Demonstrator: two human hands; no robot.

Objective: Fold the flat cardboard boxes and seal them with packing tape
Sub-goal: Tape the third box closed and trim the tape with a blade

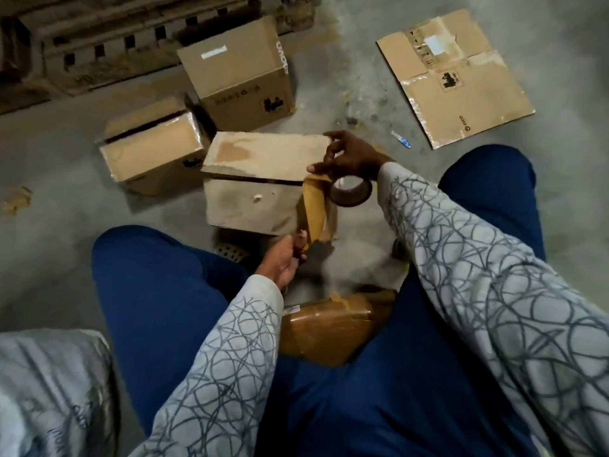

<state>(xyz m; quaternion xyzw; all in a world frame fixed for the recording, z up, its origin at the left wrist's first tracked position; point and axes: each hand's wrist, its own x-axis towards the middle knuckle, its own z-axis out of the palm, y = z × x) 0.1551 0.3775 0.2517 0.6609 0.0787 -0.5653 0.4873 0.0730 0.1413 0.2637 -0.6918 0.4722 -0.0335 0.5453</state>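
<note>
The box stands on the floor between the knees. At its lower right corner the left hand pinches the free end of the tape strip. The strip's long axis runs up that face to the tape roll, which the right hand holds at the flap corner.

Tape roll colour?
The tape roll is brown; the head view shows it best.

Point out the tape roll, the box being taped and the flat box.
tape roll [346, 200]: head view, its outer band.
box being taped [250, 206]: head view, its near side.
flat box [461, 87]: head view, its middle panel.
</note>
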